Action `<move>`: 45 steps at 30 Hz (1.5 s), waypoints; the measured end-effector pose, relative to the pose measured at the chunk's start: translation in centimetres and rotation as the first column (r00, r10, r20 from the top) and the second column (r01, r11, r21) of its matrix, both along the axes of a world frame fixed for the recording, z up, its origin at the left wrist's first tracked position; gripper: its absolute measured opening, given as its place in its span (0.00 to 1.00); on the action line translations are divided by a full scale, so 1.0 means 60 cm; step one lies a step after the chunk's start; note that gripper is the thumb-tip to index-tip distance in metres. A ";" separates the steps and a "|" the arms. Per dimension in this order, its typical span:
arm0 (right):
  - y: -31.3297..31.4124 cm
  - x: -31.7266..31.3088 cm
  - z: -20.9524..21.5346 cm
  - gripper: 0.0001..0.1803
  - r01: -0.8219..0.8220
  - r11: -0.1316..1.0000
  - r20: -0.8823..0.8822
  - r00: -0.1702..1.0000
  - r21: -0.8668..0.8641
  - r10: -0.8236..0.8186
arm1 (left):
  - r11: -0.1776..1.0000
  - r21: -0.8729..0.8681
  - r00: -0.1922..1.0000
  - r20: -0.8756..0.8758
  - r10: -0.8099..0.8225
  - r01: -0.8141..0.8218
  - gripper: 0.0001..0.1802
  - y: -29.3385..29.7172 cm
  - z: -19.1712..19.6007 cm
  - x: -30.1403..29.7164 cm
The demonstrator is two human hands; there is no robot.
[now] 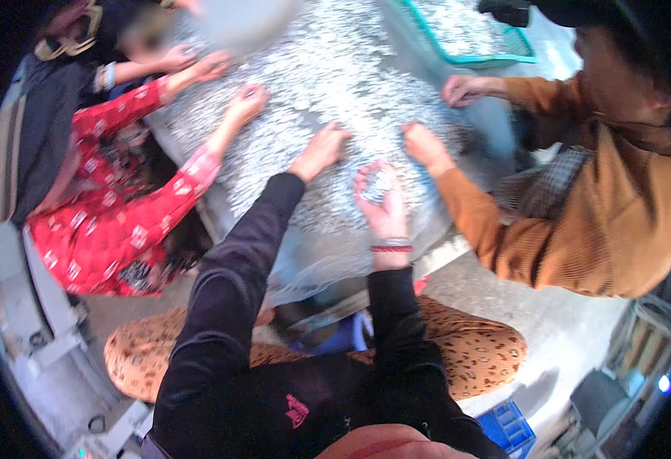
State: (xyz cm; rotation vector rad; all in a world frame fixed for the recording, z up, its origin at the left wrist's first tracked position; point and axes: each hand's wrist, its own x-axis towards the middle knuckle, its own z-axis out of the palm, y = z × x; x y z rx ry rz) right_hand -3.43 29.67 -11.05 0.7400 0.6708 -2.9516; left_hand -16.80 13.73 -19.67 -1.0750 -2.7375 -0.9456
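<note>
A thick layer of small silvery-white pieces [274,168] covers the table; each is too small and blurred to name. My left hand [322,153] reaches into this layer near the middle, fingers drawn together with the tips at the pieces. Whatever those fingertips pinch is too small to make out. Nearer to me, my right hand [389,210] is turned palm up, its fingers curled around a handful of small silvery pieces [379,182]. A red bracelet [391,248] circles my right wrist.
A green-rimmed basket [496,60] of similar pieces stands at the far right. A person in an orange-brown sleeve [473,210] works at right, one in a red patterned sleeve [144,199] at left. A pale round container [247,19] is at the back. Blue crate [507,428] on the floor.
</note>
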 end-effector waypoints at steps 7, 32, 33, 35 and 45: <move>0.038 -0.240 0.187 0.07 0.483 -0.121 -0.458 0.868 0.867 0.190 | 0.975 0.091 0.954 0.241 0.176 -0.202 0.11 -0.008 0.013 0.038; -0.047 0.000 -0.152 0.10 -0.312 0.014 0.260 0.815 0.950 0.517 | 0.824 0.303 0.300 0.939 -0.171 -0.479 0.12 -0.152 0.049 0.114; -0.045 0.009 -0.149 0.10 -0.435 0.235 0.284 0.829 0.869 0.482 | 0.779 0.337 0.291 0.934 -0.207 -0.528 0.12 -0.160 0.046 0.119; -0.032 0.014 -0.143 0.14 -0.406 0.511 0.186 0.885 0.758 0.427 | 0.667 0.463 0.282 0.886 -0.368 -0.584 0.15 -0.161 0.058 0.125; 0.005 0.050 -0.102 0.17 -0.405 0.596 0.176 0.897 0.693 0.406 | 0.766 0.135 0.282 0.958 0.062 -0.628 0.16 -0.160 0.057 0.130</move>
